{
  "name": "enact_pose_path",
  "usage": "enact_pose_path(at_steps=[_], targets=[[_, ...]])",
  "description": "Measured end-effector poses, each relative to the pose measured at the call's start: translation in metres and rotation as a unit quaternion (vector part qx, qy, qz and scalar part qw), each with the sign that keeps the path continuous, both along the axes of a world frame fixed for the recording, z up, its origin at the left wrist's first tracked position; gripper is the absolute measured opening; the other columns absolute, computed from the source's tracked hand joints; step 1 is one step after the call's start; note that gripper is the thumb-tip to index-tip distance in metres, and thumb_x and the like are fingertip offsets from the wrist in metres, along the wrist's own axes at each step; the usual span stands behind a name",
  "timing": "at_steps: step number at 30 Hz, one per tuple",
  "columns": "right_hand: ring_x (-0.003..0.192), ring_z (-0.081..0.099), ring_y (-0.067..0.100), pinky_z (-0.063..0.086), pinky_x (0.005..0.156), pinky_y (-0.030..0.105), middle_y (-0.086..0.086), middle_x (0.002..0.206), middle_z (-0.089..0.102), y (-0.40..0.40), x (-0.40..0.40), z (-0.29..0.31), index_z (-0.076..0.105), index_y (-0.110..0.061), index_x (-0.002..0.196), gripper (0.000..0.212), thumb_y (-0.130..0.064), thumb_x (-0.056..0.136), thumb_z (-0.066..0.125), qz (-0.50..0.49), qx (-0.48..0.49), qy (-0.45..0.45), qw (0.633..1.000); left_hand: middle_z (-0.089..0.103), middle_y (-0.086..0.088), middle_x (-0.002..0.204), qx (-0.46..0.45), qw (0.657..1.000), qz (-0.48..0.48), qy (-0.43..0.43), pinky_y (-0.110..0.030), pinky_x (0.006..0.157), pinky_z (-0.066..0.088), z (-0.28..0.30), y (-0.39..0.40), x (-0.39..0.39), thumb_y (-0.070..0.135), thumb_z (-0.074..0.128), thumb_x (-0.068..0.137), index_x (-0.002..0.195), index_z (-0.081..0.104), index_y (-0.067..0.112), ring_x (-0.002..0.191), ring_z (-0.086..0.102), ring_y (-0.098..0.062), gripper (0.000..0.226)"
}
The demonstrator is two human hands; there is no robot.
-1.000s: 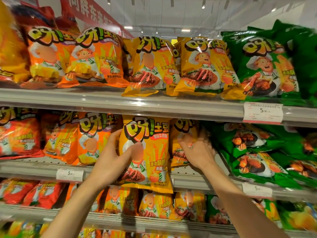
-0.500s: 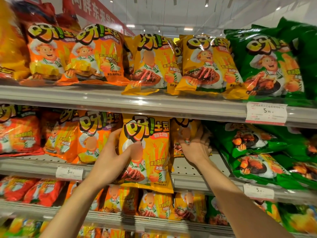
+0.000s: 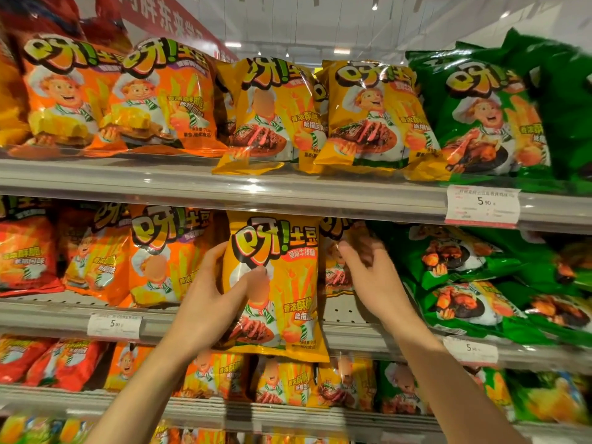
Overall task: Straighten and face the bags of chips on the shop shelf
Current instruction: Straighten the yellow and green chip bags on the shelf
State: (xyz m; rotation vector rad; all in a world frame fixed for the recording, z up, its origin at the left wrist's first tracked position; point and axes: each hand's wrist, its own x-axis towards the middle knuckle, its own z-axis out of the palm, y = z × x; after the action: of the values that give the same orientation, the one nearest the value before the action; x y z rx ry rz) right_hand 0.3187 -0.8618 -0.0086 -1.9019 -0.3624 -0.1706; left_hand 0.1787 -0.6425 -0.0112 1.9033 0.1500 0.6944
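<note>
I am holding the glossy yellow-orange foil chip bag with the chef print [image 3: 275, 283] in my left hand [image 3: 208, 302], thumb lying across its front and fingers curled round its left edge. It is hanging upright, label facing me, its bottom seam drooping past the front lip of the grey metal middle shelf [image 3: 349, 334]. My right hand [image 3: 371, 277] is reaching past the bag's right edge toward a second yellow bag [image 3: 336, 270] standing further back; its fingers are loosely curled and blurred, so I cannot tell whether they are gripping that bag or only touching it. The held bag's long axis is running vertically, just in front of the gap it belongs in. I am judging that the next move is a short push straight back, the left hand being the nearer one.
</note>
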Motion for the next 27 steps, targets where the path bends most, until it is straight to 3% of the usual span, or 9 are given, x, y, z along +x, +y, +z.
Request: enact_pose_path(at_steps=[2, 4, 7, 8, 11, 14, 16, 19, 27], targets=[[0.123, 0.054, 0.008, 0.044, 0.105, 0.032, -0.010, 0.136, 0.053, 0.003, -0.025, 0.001, 0.032, -0.027, 0.150, 0.082, -0.073, 0.085, 0.053, 0.064, 0.008, 0.030, 0.998, 0.061, 0.026, 0.120, -0.015, 1.000, -0.007, -0.005, -0.006, 0.076, 0.045, -0.003, -0.012, 0.008, 0.058, 0.065, 0.076, 0.144, 0.039, 0.035, 0.102, 0.059, 0.017, 0.076], [0.118, 0.059, 0.008, 0.049, 0.103, 0.037, -0.013, 0.131, 0.058, 0.010, -0.040, -0.002, 0.036, -0.036, 0.146, 0.086, -0.083, 0.076, 0.055, 0.094, 0.028, 0.076, 0.992, 0.059, 0.031, 0.120, -0.006, 1.000, -0.016, -0.003, -0.010, 0.080, 0.045, -0.004, -0.028, 0.015, 0.062, 0.064, 0.076, 0.146, 0.036, 0.038, 0.103, 0.058, 0.016, 0.079], [0.101, 0.067, 0.007, 0.057, 0.093, 0.042, -0.014, 0.109, 0.066, 0.012, -0.036, -0.005, 0.051, -0.048, 0.112, 0.043, -0.073, 0.080, 0.063, 0.066, 0.056, 0.086, 0.993, 0.048, 0.033, 0.131, 0.032, 0.999, -0.025, 0.010, -0.018, 0.090, 0.042, -0.005, -0.043, 0.026, 0.068, 0.059, 0.082, 0.147, 0.031, 0.043, 0.108, 0.050, 0.020, 0.075], [0.101, 0.068, 0.009, 0.057, 0.092, 0.044, -0.013, 0.109, 0.067, 0.010, -0.030, -0.004, 0.052, -0.048, 0.112, 0.043, -0.072, 0.078, 0.065, 0.064, 0.069, 0.089, 0.992, 0.049, 0.028, 0.135, 0.033, 0.999, -0.022, 0.010, -0.024, 0.096, 0.043, -0.006, -0.044, 0.029, 0.071, 0.056, 0.083, 0.148, 0.030, 0.043, 0.115, 0.049, 0.016, 0.076], [0.104, 0.069, 0.017, 0.056, 0.095, 0.048, -0.007, 0.113, 0.070, 0.002, -0.008, 0.005, 0.054, -0.041, 0.123, 0.056, -0.064, 0.076, 0.072, 0.049, 0.099, 0.078, 0.991, 0.055, 0.011, 0.137, 0.063, 0.996, 0.047, -0.042, -0.038, 0.105, 0.044, -0.009, -0.031, 0.034, 0.071, 0.054, 0.087, 0.145, 0.038, 0.037, 0.124, 0.053, -0.007, 0.070], [0.106, 0.065, 0.021, 0.051, 0.094, 0.038, -0.004, 0.106, 0.067, 0.002, 0.009, 0.014, 0.053, -0.028, 0.123, 0.038, -0.040, 0.091, 0.068, -0.001, 0.089, 0.031, 0.995, 0.048, -0.002, 0.137, 0.150, 0.973, 0.152, -0.084, -0.036, 0.106, 0.036, -0.016, -0.013, 0.040, 0.054, 0.059, 0.091, 0.139, 0.048, 0.023, 0.130, 0.043, -0.018, 0.058], [0.120, 0.055, 0.026, 0.040, 0.095, 0.032, -0.001, 0.119, 0.059, 0.007, 0.013, 0.010, 0.043, -0.025, 0.138, 0.048, -0.040, 0.096, 0.061, -0.039, 0.045, 0.010, 0.998, 0.036, -0.009, 0.149, 0.185, 0.967, 0.173, -0.039, -0.040, 0.111, 0.030, -0.024, -0.007, 0.046, 0.053, 0.060, 0.091, 0.142, 0.046, 0.023, 0.139, 0.031, -0.026, 0.061], [0.142, 0.032, 0.030, 0.030, 0.115, 0.043, 0.012, 0.155, 0.034, 0.013, 0.010, -0.010, 0.019, -0.020, 0.157, 0.070, -0.050, 0.100, 0.046, -0.122, -0.071, -0.060, 0.988, 0.013, -0.005, 0.163, 0.180, 0.974, 0.133, 0.018, -0.048, 0.116, 0.025, -0.040, -0.007, 0.050, 0.052, 0.062, 0.091, 0.152, 0.033, 0.031, 0.151, 0.015, -0.027, 0.071], [0.155, 0.000, 0.023, 0.017, 0.124, 0.046, 0.003, 0.168, -0.006, 0.021, -0.032, -0.054, -0.001, -0.025, 0.160, 0.103, -0.089, 0.081, 0.014, -0.126, -0.216, -0.155, 0.956, 0.007, 0.002, 0.166, 0.167, 0.980, 0.112, -0.002, -0.045, 0.114, 0.029, -0.049, -0.008, 0.050, 0.054, 0.058, 0.092, 0.157, 0.018, 0.038, 0.153, 0.008, -0.016, 0.078]])
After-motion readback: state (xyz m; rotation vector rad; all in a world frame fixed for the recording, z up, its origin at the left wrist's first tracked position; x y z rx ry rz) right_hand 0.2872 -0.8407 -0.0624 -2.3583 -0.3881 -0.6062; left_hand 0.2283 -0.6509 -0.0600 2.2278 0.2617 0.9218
